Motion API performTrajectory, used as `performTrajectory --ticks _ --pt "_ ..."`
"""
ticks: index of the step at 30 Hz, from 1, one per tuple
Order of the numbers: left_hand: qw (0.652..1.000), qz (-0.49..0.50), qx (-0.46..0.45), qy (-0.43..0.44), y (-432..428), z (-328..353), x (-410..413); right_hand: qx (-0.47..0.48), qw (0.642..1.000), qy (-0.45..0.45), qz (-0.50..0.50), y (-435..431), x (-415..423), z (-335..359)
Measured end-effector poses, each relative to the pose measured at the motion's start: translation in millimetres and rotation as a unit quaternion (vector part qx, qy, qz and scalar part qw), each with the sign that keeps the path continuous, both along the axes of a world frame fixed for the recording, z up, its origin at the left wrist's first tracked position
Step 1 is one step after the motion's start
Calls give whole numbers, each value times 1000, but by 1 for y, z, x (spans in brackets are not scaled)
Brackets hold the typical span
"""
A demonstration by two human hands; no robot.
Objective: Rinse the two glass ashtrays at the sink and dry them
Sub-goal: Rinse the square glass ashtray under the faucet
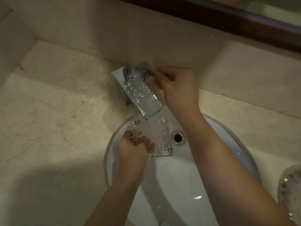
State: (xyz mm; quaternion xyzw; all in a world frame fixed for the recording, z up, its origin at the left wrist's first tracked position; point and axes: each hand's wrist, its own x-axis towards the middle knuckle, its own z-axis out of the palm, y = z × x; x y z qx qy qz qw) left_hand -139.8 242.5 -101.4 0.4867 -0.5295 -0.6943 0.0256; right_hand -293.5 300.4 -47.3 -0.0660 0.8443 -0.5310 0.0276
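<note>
A square clear glass ashtray (157,137) is held over the white sink (228,136), just under the chrome faucet spout (143,98). My left hand (132,150) grips its left edge, fingers curled over the rim. My right hand (176,84) pinches the faucet handle (146,70) at the spout's back right. Water lies on top of the flat spout. A second glass ashtray (291,191) sits on the counter at the right edge, partly cut off.
The sink drain (177,137) lies just right of the held ashtray. A beige marble counter (57,111) surrounds the basin, with a low backsplash (114,30) behind the faucet. A dark wooden mirror frame (244,22) runs across the top right.
</note>
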Motion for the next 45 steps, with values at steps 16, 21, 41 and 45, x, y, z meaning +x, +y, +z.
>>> performTrajectory --ticks 16,21,41,45 --pt "1000 0 8 -4 -1 -7 -6 46 968 -241 -41 61 81 -47" --pt "1000 -27 14 -6 6 -10 -3 45 953 -296 -37 61 110 -58" --pt "971 -231 16 -51 29 -13 30 386 894 203 106 148 132 -73" --pt "966 -255 29 -19 30 -8 28 66 981 -171 -61 142 139 -66"
